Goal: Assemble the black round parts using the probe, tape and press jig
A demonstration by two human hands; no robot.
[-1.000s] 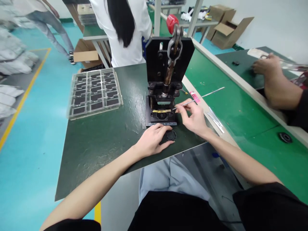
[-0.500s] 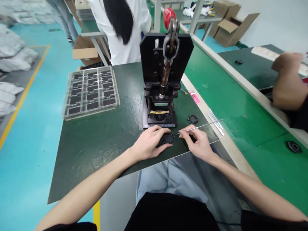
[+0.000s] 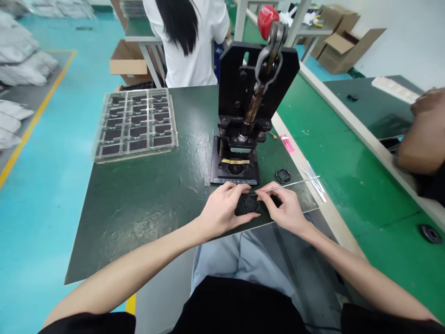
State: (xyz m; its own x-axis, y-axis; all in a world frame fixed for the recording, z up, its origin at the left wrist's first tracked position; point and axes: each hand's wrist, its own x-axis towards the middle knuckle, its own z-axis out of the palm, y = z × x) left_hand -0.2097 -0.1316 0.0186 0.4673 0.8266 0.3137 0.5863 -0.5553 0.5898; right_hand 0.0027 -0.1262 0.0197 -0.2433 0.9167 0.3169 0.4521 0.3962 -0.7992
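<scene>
My left hand curves its thumb and fingers around a round black plastic part lying on the dark green table near its front edge. Between the fingertips of my right hand is a thin silvery stick, pinched so that one end points at the rim of that part. The stick's other end sticks out to the right. A second round black part lies just beyond my right hand. Behind both hands stands a black hand press with a red knob and a yellow strip across its base.
A clear tray of dark rectangular pieces sits on the table's left side. Thin white strips and a pink tag lie at the right edge. A person in a white shirt is ahead; another person's arm is at right.
The view has shifted slightly. My right hand has come closer to my left, bringing the stick's tip to the round part's rim. My left hand still encircles that part.
</scene>
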